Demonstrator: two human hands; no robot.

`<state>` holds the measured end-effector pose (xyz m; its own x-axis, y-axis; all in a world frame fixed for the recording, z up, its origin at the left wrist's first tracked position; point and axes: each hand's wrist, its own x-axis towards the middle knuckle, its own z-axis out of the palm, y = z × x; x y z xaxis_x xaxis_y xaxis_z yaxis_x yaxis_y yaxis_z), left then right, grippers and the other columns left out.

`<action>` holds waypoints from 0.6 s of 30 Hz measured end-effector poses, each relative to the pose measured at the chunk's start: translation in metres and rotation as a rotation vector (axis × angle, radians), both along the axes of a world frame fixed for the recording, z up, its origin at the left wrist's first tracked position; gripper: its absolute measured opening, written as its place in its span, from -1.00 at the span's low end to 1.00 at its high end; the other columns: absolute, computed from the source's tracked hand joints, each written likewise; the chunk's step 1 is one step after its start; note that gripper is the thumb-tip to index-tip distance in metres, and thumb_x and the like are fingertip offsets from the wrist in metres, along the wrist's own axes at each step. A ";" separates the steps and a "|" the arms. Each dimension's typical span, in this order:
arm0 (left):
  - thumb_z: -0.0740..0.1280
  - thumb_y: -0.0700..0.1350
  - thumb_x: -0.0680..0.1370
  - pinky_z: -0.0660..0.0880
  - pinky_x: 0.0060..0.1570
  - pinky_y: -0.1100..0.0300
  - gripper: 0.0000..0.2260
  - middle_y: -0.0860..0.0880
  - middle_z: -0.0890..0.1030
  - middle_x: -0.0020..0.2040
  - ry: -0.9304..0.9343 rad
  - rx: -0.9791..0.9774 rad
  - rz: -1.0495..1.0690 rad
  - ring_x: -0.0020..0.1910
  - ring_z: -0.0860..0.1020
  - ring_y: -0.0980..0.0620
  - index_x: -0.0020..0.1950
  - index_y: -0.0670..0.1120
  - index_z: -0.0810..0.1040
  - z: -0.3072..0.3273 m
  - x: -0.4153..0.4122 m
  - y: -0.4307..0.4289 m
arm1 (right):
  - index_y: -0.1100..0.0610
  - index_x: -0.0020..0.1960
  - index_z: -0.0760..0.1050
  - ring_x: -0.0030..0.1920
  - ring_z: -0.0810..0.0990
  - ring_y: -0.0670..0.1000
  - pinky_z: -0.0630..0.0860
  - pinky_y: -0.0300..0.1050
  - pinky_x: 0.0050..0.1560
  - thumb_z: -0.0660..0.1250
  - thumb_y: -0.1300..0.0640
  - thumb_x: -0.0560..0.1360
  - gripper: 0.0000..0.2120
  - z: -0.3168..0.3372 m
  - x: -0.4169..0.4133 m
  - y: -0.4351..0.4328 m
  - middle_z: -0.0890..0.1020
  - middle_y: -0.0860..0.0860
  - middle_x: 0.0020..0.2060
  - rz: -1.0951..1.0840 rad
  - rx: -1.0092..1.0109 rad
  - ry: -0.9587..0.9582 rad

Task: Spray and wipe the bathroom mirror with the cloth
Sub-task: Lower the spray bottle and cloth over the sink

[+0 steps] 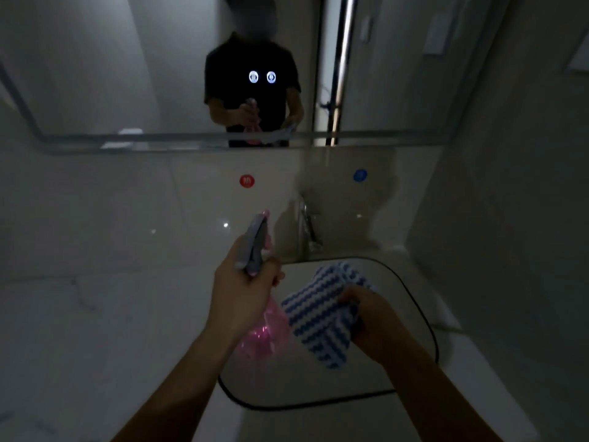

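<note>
Dim bathroom, head view. Left hand (245,295) is wrapped around the neck of a translucent pink plastic spray bottle with a grey trigger head (255,250); fingers are closed on it, and whether one rests on the trigger I cannot tell. The nozzle tips up and forward toward the wall. Right hand (369,317) is clamped on a bunched blue-and-white striped knitted cloth (318,311), held just beside the bottle, over the white rectangular basin with a dark rim (424,317).

The wide wall mirror with a metal lower edge (127,74) hangs above and beyond a glossy tiled splashback, well apart from both hands. No spray or streaks are discernible on the glass in this light.

Judgement: spraying step, not yet begun.

To do it well:
- Raise the bottle until the nozzle faces the glass, not the tiles below it.
- Mist lightly, starting high, so runs are caught by the wipe.
- Keep the cloth clear of the spray path.
- Open the cloth to a flat pad before wiping.

Risk: overspray onto the chrome tap (307,224) and the ledge.
</note>
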<state>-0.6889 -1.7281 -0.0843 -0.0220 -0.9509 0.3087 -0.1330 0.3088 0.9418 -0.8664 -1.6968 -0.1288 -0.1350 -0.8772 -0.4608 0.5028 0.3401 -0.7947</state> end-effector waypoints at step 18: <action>0.31 -0.08 0.50 0.47 -0.34 0.44 -0.83 0.12 0.56 -0.28 -0.374 0.071 0.132 -0.31 0.58 0.15 0.03 0.17 0.50 -0.046 -0.039 0.104 | 0.26 -0.10 0.58 -0.14 0.59 0.21 0.50 0.18 -0.04 0.32 0.30 0.28 -0.80 -0.070 -0.014 0.069 0.62 0.22 -0.14 0.109 -0.022 -0.300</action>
